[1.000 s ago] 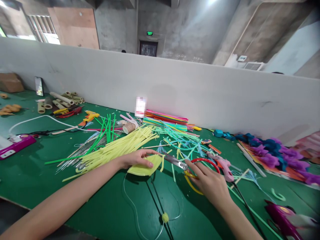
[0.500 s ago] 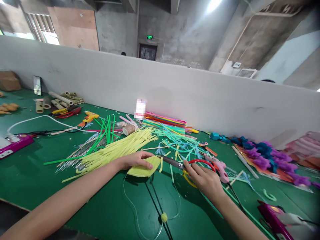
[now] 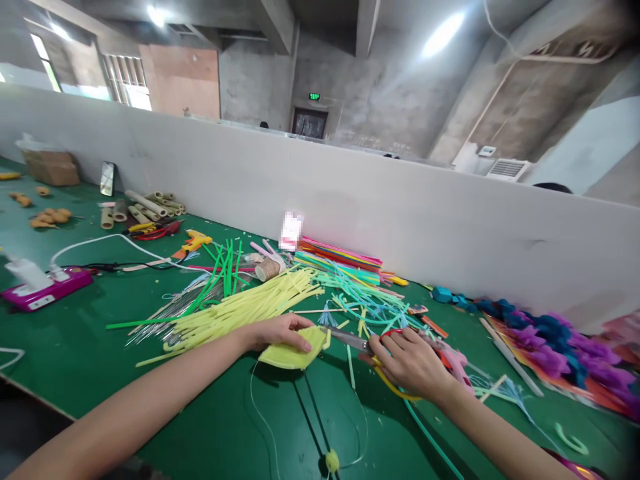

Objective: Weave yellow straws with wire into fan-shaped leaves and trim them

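My left hand (image 3: 280,331) lies on a flat yellow foam piece (image 3: 293,353) on the green table (image 3: 100,353), thumb and fingers pinching its upper edge. My right hand (image 3: 413,362) is closed over the red and yellow handles of a pair of scissors (image 3: 353,341). The steel blades point left and reach the right edge of the yellow piece. A heap of long yellow strips (image 3: 235,308) spreads out just beyond my left hand.
Green and teal strips (image 3: 220,270) and a stack of coloured sheets (image 3: 340,257) lie by the white partition (image 3: 350,200). A pink glue gun (image 3: 457,363) sits behind my right hand. A pink power strip (image 3: 47,290), a yellow glue gun (image 3: 195,241), tubes (image 3: 145,205) and purple-blue feathers (image 3: 560,340) surround.
My right hand has slid onto the scissor handles and closed over them. The view has swung slightly left and up. My left hand has stayed on the yellow piece.
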A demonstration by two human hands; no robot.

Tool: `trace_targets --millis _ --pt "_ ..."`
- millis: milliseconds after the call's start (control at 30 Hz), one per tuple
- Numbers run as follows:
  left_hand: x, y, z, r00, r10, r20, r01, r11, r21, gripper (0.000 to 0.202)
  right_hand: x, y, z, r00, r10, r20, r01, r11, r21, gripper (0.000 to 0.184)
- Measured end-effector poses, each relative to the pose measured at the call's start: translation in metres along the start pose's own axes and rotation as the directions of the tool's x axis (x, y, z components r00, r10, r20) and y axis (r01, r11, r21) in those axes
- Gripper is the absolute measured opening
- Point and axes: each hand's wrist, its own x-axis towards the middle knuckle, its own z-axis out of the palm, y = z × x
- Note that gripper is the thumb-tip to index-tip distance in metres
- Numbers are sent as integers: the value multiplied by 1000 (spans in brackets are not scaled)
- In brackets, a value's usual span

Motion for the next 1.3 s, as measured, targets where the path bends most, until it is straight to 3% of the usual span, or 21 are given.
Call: trace_targets --millis 400,500,567,667,733,800,900,967,1033,1100,1167,1233,1300 --pt "1 -1 -2 1000 3 18 -3 1000 0 42 -5 -6 4 999 19 46 -25 992 125 26" --pt "0 1 0 1000 -8 16 8 1000 8 43 -5 -2 1 985 127 120 -142 982 121 30" --pt "-1 2 1 1000 -15 11 15 1000 20 44 -6 -2 1 922 283 266 -314 946 84 34" --pt "-1 2 1 1000 -14 23 13 1000 29 44 -9 -9 3 714 449 536 -551 834 36 38" --pt "-1 1 1 999 -9 31 8 999 36 42 -11 -16 4 595 434 676 -634 770 65 33" --pt "-1 0 1 999 -4 34 3 999 45 41 -8 -18 2 543 367 755 -675 725 134 25" --pt "-1 0 2 999 -2 39 0 999 50 41 8 -10 -10 566 290 772 -711 645 278 32" --pt "-2 0 2 999 1 38 -3 999 47 41 27 -2 -17 620 278 734 -736 530 421 27" --pt "-2 0 3 999 8 32 -9 999 41 41 49 3 -20 630 227 743 -771 295 564 27" --pt "-2 1 4 999 15 32 -16 999 38 40 67 4 -16 559 134 818 -822 -35 568 43" --pt "-2 1 4 999 17 40 -19 999 48 40 79 0 -7 507 55 860 -830 -238 504 49" --pt "-2 1 3 999 20 48 -23 997 68 40 83 -5 1 490 1 872 -827 -316 466 47" --pt "-2 2 3 998 18 54 -23 996 85 40 83 -9 6 486 -16 874 -826 -334 453 43"
